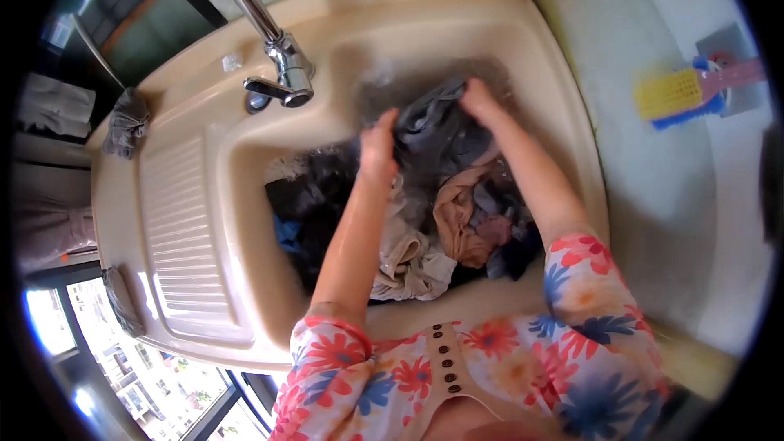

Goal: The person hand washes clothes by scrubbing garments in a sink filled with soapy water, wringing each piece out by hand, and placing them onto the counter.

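My right hand (480,100) is closed on the upper edge of a wet dark grey garment (433,114), near the far wall of the beige sink (245,188). At the garment's left side, my left hand (378,147) has its fingers closed around the cloth; its fingertips are partly hidden. Murky water surrounds the garment. Closer to my body lie a cream cloth (416,269), a peach cloth (457,216) and several dark clothes (314,196), heaped together in the basin.
A chrome faucet (286,65) rises at the sink's back left. Left of the basin is a ribbed washboard (188,237). Grey cloths (126,122) (122,302) rest on the left rim. A yellow and blue brush (682,91) hangs on the right wall.
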`<action>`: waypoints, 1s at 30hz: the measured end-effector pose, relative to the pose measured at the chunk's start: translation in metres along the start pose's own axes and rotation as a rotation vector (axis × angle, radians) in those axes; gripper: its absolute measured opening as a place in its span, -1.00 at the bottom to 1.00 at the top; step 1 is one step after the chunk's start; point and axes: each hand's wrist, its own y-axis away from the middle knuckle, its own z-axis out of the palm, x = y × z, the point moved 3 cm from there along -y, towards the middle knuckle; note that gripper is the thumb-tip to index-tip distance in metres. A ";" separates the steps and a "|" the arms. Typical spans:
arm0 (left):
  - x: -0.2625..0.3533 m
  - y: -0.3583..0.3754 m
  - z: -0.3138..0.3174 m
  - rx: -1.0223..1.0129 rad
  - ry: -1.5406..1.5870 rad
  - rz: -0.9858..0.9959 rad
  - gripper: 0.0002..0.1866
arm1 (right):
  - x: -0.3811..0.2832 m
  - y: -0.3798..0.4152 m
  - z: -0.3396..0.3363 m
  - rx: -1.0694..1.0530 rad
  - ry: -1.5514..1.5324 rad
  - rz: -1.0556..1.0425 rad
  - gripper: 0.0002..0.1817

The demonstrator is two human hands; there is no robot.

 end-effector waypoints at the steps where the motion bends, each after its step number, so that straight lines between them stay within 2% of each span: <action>1: 0.014 0.005 -0.004 0.065 -0.065 0.027 -0.76 | 0.035 -0.015 -0.006 0.099 -0.444 -0.007 -0.71; 2: 0.013 -0.002 -0.015 0.061 -0.094 0.127 -0.76 | 0.046 -0.013 -0.012 0.294 -0.257 0.053 -0.72; 3: -0.005 -0.035 -0.039 0.141 -0.443 0.363 -0.72 | 0.054 -0.008 -0.018 0.490 -0.065 0.116 -0.73; 5: -0.027 -0.040 -0.027 0.246 -1.285 0.575 -0.67 | 0.035 0.026 0.020 0.524 0.340 0.049 -0.64; 6: -0.033 -0.042 -0.019 0.066 -1.498 0.520 -0.65 | 0.032 0.039 0.033 0.361 0.314 0.037 -0.66; 9: -0.013 -0.025 -0.019 0.036 -0.978 0.131 -0.63 | 0.028 0.038 0.009 -0.221 0.498 -0.156 -0.70; 10: -0.008 -0.028 -0.028 0.053 -0.580 0.047 -0.63 | 0.068 0.011 0.007 -0.093 0.359 0.062 -0.70; 11: 0.003 -0.024 -0.031 -0.053 -0.370 0.003 -0.64 | 0.064 0.013 -0.011 0.221 0.176 -0.094 -0.74; 13: 0.002 -0.023 -0.022 -0.222 0.019 0.037 -0.78 | -0.023 0.051 -0.004 0.307 0.432 0.087 -0.79; 15: -0.002 -0.009 -0.001 -0.199 0.041 -0.030 -0.75 | -0.090 0.104 0.034 0.218 0.265 -0.569 -0.78; 16: -0.004 -0.005 0.003 -0.180 0.047 -0.067 -0.73 | -0.114 0.125 0.048 -0.002 0.119 -0.675 -0.75; 17: -0.022 -0.045 -0.023 -0.378 -0.601 0.458 -0.68 | -0.137 0.151 0.054 -0.058 0.084 -0.834 -0.75; 18: -0.024 -0.046 -0.028 -0.277 -0.455 0.390 -0.69 | -0.145 0.163 0.060 -0.106 -0.014 -0.930 -0.75; 19: -0.026 -0.041 -0.030 -0.174 -0.310 0.319 -0.70 | -0.146 0.158 0.058 -0.119 0.022 -0.982 -0.70; 21: -0.026 -0.026 -0.032 0.034 -0.017 0.185 -0.71 | -0.101 0.102 0.058 0.028 0.173 -0.828 -0.64; 22: -0.023 -0.018 -0.034 0.140 0.139 0.120 -0.71 | -0.068 0.071 0.049 -0.002 0.238 -0.580 -0.59; 23: -0.004 -0.017 -0.029 -0.072 0.193 0.007 -0.71 | -0.056 0.053 0.026 -0.092 0.272 -0.189 -0.58; 24: 0.009 -0.014 -0.033 -0.064 0.086 0.074 -0.69 | -0.011 0.023 0.015 0.084 0.236 -0.149 -0.56; 25: 0.016 -0.013 -0.037 -0.052 -0.014 0.139 -0.66 | 0.003 0.013 -0.004 0.202 0.271 -0.213 -0.55; 26: 0.004 -0.025 -0.043 0.080 -0.271 0.394 -0.64 | 0.006 0.010 -0.016 0.255 0.141 -0.196 -0.54; 27: -0.005 -0.027 -0.043 0.121 -0.484 0.461 -0.63 | 0.006 0.011 -0.019 0.338 0.087 -0.159 -0.55; 29: -0.023 -0.028 -0.039 0.205 -0.912 0.569 -0.59 | 0.008 0.027 0.004 0.508 0.239 -0.177 -0.54; 30: -0.022 -0.024 -0.035 0.227 -1.058 0.484 -0.58 | 0.060 0.014 0.026 0.404 0.090 -0.068 -0.58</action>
